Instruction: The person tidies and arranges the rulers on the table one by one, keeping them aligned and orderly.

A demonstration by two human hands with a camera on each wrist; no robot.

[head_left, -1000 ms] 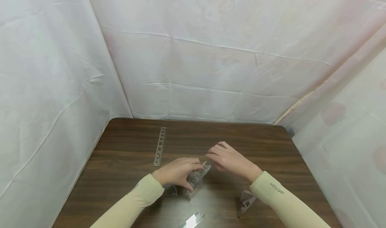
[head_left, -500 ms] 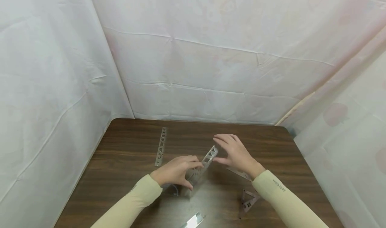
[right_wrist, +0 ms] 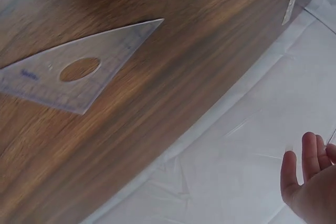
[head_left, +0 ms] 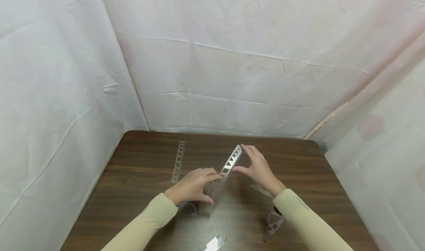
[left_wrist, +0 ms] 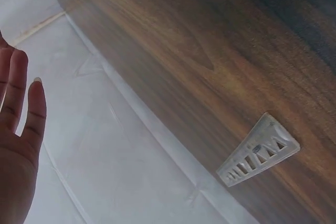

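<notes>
The near end of the long grey stencil ruler with cut-out shapes (head_left: 227, 170) is being hidden by the left hand (head_left: 192, 186), whose curled fingers are being closed around it low over the brown wooden table (head_left: 299, 159). The ruler's far end is being touched by the right hand (head_left: 257, 168), with fingers straight and spread. A clear see-through triangle ruler (head_left: 260, 189) is being partly covered by the right wrist. A second grey stencil strip (head_left: 178, 161) is lying well apart, to the left.
</notes>
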